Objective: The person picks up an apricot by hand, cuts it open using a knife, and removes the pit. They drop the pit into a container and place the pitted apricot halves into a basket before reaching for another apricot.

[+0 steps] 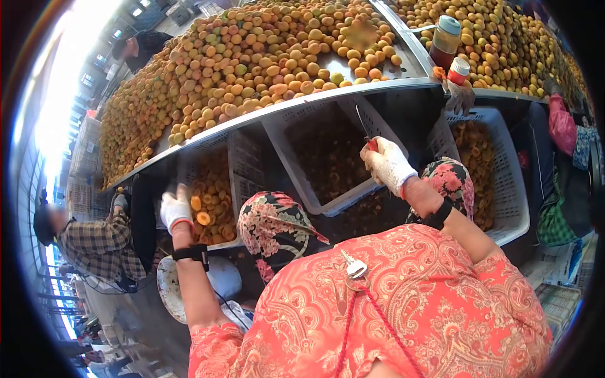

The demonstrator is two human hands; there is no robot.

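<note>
My left hand (176, 209), in a white glove, is a little blurred over the left crate (234, 165) of apricot halves. Its fingers look apart and nothing shows in them. Two apricot halves, one of them a bright half (203, 218), appear just beside the fingers. My right hand (389, 165), also gloved, is closed round the red handle of a thin-bladed knife (360, 120). The blade points up and away from me, over the middle crate (296, 183), whose dark contents I cannot make out clearly.
Whole apricots (252, 57) are heaped on the metal-edged table (290, 103) ahead. A bottle of dark liquid (445, 43) and a red, white-capped container (459, 70) stand at its divider. A blue-grey crate (512, 195) holds apricot halves at right. Other people sit on both sides.
</note>
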